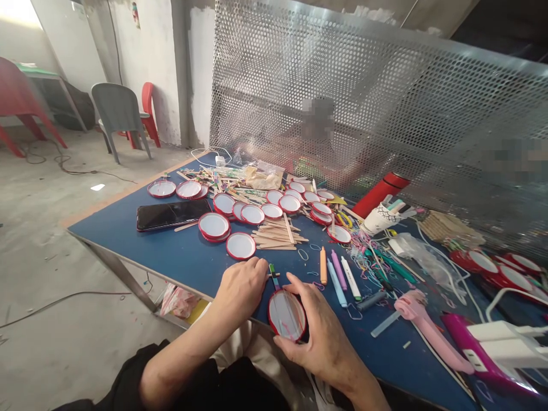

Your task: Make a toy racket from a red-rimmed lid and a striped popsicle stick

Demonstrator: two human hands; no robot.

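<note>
My right hand [327, 328] curves round a red-rimmed jar lid [286, 315] at the table's front edge, thumb below and fingers at its right side. Clear strands or a clear strip run across the lid's pale inner face. A craft stick [274, 275] with green and dark bands stands out from the lid's far rim, crossed by a thin pale stick. My left hand [242, 288] is closed beside this crossing, seemingly pinching the pale stick's end; its fingertips are mostly hidden. Beyond my left hand lies another lid [240, 246], near a pile of plain craft sticks [280, 234].
Several markers [337, 269] lie right of centre, near loose rubber bands. A pink glue gun [432, 331] and purple power strip [479, 354] sit at the right. A phone [173, 214] lies left; a red bottle [381, 194] leans near the perforated metal panel [363, 85].
</note>
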